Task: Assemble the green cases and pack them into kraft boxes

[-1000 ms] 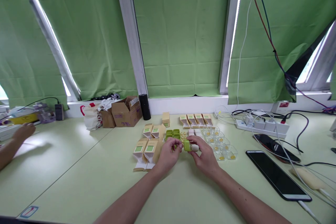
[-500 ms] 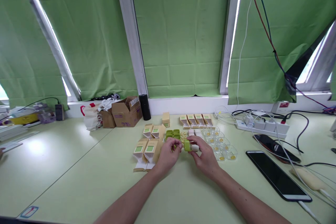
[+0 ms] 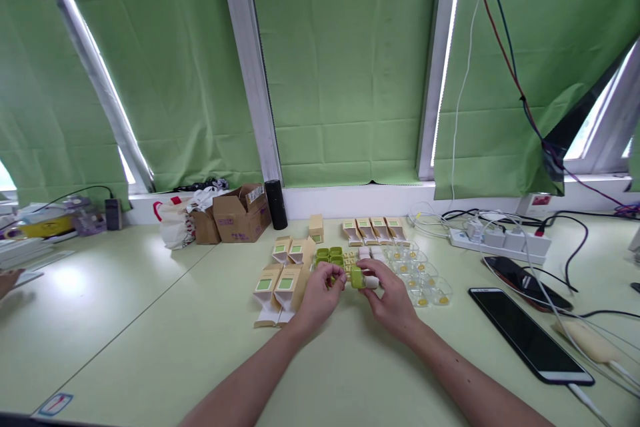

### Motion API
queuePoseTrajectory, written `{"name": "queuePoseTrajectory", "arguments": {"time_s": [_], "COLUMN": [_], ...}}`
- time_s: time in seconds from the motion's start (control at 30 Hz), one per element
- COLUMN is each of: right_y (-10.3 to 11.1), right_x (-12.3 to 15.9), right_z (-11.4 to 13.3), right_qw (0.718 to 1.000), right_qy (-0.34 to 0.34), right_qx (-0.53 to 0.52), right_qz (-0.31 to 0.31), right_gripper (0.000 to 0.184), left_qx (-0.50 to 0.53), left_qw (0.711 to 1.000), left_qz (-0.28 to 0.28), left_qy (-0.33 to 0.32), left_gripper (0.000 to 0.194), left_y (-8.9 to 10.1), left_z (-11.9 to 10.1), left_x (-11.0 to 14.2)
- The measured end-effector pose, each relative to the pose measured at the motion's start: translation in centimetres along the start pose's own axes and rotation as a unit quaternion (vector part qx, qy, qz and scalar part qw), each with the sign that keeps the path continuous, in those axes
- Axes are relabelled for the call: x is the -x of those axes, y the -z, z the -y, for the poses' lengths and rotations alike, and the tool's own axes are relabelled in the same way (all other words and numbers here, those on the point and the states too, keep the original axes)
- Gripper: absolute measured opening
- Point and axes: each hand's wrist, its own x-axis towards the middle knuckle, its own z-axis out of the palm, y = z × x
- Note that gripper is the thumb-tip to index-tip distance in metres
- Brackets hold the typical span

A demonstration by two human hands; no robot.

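My right hand (image 3: pixel 389 295) grips a small bottle-like piece (image 3: pixel 357 277) with a green body and a white end, lying on its side in the air. Close to its green end, my left hand (image 3: pixel 324 290) pinches its fingertips together; whatever is between them is too small to make out. Behind the hands stand several green square cups (image 3: pixel 329 253), small yellowish squares (image 3: pixel 349 255) and white cylinders (image 3: pixel 370 253). Clear plastic containers with yellow centres (image 3: pixel 423 267) sit right of my right hand. Left of my left hand are open cardboard boxes with green labels (image 3: pixel 277 287).
More small boxes (image 3: pixel 375 230) line the back. A black cylinder (image 3: pixel 276 204), a brown carton (image 3: pixel 243 213) and a white bag (image 3: pixel 175 223) stand back left. Phones (image 3: pixel 530 333) and a power strip (image 3: pixel 500 243) with cables lie right. Another person's hand (image 3: pixel 9 280) shows far left.
My two hands and the green piece have barely moved. At the far left, the other person's hand has come further into view.
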Motion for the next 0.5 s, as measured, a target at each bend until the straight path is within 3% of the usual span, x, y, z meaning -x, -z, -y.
{"name": "queuePoseTrajectory", "arguments": {"time_s": [0.5], "right_y": [0.06], "right_x": [0.04], "right_z": [-0.01], "right_qw": [1.0], "right_qy": [-0.013], "right_qx": [0.003], "right_qz": [0.003], "right_gripper": [0.045], "left_qx": [-0.006], "left_qw": [1.0], "left_qz": [-0.01], "left_qy": [-0.006], "left_gripper": [0.021], "left_y": [0.02], "left_z": [-0.06], "left_x": [-0.11]}}
